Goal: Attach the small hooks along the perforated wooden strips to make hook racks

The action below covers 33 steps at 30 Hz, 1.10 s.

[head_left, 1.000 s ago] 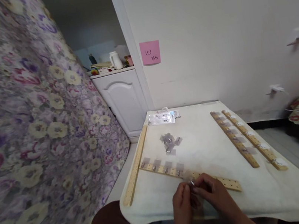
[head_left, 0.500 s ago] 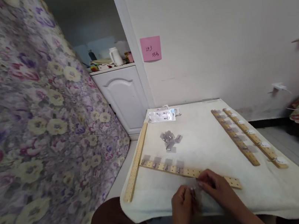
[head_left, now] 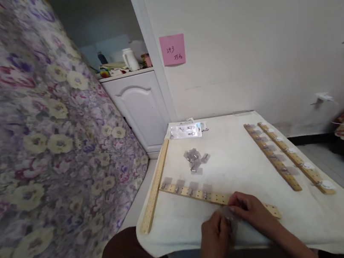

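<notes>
My left hand (head_left: pixel 215 231) and my right hand (head_left: pixel 250 210) meet at the near edge of the white-covered table (head_left: pixel 235 162). Together their fingertips pinch a small clear packet (head_left: pixel 227 214) with a little metal piece in it. Both hands hover just in front of a wooden perforated strip (head_left: pixel 197 193) that lies slantwise and carries several small metal pieces on clear tabs. My right hand covers part of that strip.
A loose pile of small packets (head_left: pixel 196 160) and a clear blister pack (head_left: pixel 185 131) lie further back. Another wooden strip (head_left: pixel 154 186) runs along the left edge, two more strips (head_left: pixel 288 158) at the right. A flowered mattress (head_left: pixel 37 136) stands left; a pink note (head_left: pixel 172 50) hangs on the wall.
The camera tilted slightly down and my hands shifted a little right and nearer, still pinching the small packet between them.
</notes>
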{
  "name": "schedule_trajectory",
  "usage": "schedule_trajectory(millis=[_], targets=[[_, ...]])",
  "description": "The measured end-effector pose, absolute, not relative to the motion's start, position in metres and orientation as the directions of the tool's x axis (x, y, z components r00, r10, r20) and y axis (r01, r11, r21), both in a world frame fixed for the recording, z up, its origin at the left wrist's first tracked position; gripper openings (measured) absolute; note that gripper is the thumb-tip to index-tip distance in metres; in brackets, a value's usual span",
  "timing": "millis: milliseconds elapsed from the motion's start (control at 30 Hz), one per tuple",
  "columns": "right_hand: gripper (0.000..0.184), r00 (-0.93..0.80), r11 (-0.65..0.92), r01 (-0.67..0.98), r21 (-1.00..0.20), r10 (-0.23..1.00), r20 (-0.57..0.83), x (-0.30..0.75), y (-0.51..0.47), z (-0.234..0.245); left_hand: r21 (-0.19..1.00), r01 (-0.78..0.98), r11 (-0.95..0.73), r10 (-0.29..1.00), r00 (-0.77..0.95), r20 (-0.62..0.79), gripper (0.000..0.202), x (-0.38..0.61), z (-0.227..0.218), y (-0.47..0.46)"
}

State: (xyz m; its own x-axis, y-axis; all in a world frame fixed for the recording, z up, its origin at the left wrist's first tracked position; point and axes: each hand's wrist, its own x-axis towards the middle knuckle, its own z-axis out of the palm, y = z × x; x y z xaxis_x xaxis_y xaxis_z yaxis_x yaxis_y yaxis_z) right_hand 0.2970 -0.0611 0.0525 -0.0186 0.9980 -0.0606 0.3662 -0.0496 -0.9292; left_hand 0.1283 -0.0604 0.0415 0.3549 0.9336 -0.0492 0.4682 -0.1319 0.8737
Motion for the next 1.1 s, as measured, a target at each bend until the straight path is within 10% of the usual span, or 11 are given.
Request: schedule_trajectory(millis=[433,1100], targets=[[0.012,0.012,-0.045,0.3,-0.953,0.999,-0.043,0.314,-0.008,0.036,0.642,0.634,-0.431,0.89,0.414,0.19,0.032,0.117,0.017,-0.053],[0.009,0.106,-0.096,0.424,-0.901,0.993,-0.056,0.309,-0.001,0.021,0.351,0.811,-0.468,0.872,0.489,0.03,0.059,0.12,0.018,-0.055]])
